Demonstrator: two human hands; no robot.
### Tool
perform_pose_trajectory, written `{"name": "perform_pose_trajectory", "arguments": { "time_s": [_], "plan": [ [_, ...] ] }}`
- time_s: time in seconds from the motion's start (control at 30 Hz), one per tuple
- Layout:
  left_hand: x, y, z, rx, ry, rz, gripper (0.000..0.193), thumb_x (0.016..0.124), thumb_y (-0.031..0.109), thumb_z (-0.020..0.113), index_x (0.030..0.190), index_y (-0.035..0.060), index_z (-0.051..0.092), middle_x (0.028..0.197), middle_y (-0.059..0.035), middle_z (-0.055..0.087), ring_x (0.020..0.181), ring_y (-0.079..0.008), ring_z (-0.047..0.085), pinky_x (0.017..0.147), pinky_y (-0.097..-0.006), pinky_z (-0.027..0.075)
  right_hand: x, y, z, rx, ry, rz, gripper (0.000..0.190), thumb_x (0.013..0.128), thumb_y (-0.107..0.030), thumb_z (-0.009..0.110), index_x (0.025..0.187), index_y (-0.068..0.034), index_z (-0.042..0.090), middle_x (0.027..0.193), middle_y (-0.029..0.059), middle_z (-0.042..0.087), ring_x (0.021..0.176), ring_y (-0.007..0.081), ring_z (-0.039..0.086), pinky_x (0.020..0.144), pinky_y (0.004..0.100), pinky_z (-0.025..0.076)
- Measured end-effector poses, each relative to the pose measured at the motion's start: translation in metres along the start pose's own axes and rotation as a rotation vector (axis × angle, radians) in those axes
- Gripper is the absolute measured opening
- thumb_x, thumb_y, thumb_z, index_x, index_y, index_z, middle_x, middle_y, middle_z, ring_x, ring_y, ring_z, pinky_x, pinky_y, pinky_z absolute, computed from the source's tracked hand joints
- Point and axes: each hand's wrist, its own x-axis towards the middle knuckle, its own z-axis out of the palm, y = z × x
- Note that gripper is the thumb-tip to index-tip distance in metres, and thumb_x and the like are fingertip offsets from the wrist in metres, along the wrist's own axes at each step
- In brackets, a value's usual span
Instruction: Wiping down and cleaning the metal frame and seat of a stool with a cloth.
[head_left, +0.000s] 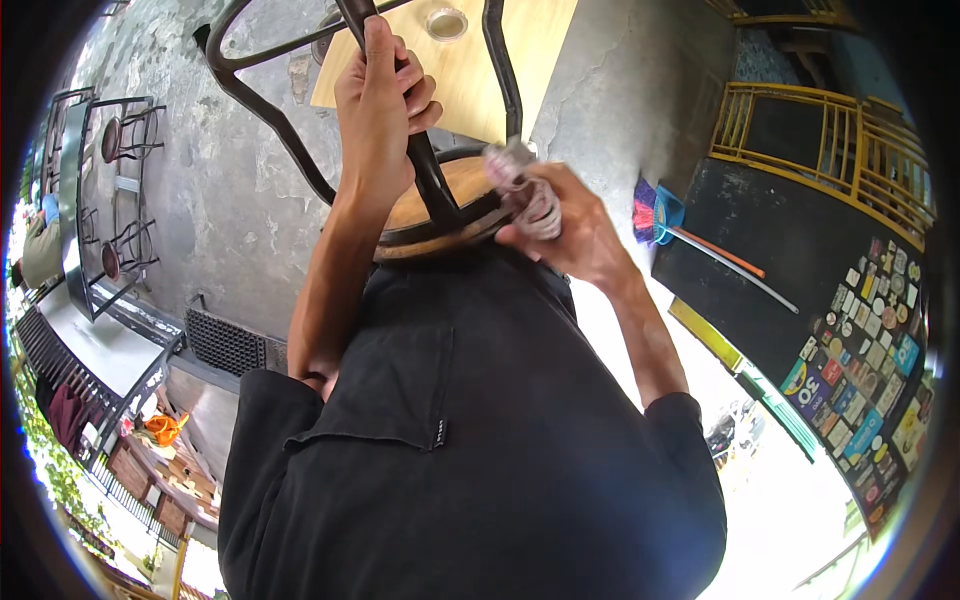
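Observation:
A stool with dark tubular metal legs (277, 124) is held up before my body, tipped so the underside of its round wooden seat (420, 196) faces up. My left hand (386, 97) is wrapped around one of the legs, thumb laid along the tube. In my right hand (574, 225) is a bunched, striped cloth (536, 202), blurred, against or just beside the seat's rim; whether it touches cannot be made out. The seat's near edge lies close to my black shirt.
Beyond the stool stands a light wooden tabletop (442, 75) with a round ashtray-like dish (447, 25). A broom and blue dustpan (667, 214) lean at a black, sticker-covered wall (750, 247). More stools (112, 140) and a long table (75, 202) are at left, near a person (43, 247).

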Motion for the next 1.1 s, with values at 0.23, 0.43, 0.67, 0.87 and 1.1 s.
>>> {"name": "perform_pose_trajectory", "arguments": {
  "time_s": [0.23,0.43,0.67,0.87,1.1],
  "plan": [
    [0.004,0.004,-0.01,-0.055,0.013,0.011,0.038,0.102,0.046,0.046,0.085,0.0123,0.046,0.065,0.008,0.031,0.051,-0.001,0.024,0.042,-0.018,0.019,0.008,0.017,-0.007,0.129,-0.018,0.093,0.048,0.07,-0.026,0.088,0.106,-0.004,0.065,0.106,0.0071,0.064,0.089,0.0198,0.067,0.076,0.0328,0.056],
    [0.005,0.009,-0.009,-0.079,-0.013,-0.064,0.039,0.1,0.047,0.052,0.083,0.0128,0.044,0.064,0.0075,0.032,0.052,-0.0019,0.026,0.044,-0.0182,0.021,0.013,-0.016,0.014,-0.161,0.049,-0.437,0.034,0.071,-0.033,0.084,0.096,-0.013,0.073,0.107,0.0049,0.069,0.103,0.0219,0.065,0.087,0.036,0.055],
    [0.002,0.01,-0.011,-0.076,-0.059,-0.025,0.04,0.1,0.049,0.05,0.086,0.0119,0.044,0.064,0.0076,0.031,0.05,-0.0016,0.023,0.043,-0.0178,0.019,0.008,0.014,0.003,-0.043,0.156,-0.355,0.032,0.073,-0.021,0.085,0.093,-0.001,0.069,0.097,0.0144,0.068,0.082,0.0256,0.07,0.071,0.0348,0.058],
    [-0.01,0.017,-0.015,-0.152,-0.207,-0.099,0.039,0.101,0.049,0.048,0.086,0.0128,0.044,0.065,0.0084,0.03,0.05,-0.0006,0.021,0.042,-0.0172,0.018,-0.003,0.056,0.008,0.013,0.016,-0.155,0.029,0.083,-0.032,0.077,0.096,-0.007,0.069,0.081,0.0072,0.07,0.075,0.0184,0.07,0.07,0.0327,0.057],
    [-0.021,0.018,-0.007,-0.087,-0.274,-0.178,0.039,0.101,0.049,0.047,0.085,0.0131,0.045,0.065,0.0082,0.031,0.049,-0.0008,0.022,0.041,-0.018,0.017,0.027,-0.009,0.028,0.012,-0.054,-0.455,0.019,0.095,-0.023,0.065,0.096,-0.005,0.068,0.068,0.0068,0.066,0.054,0.0145,0.065,0.05,0.0282,0.051]
  ]
}}
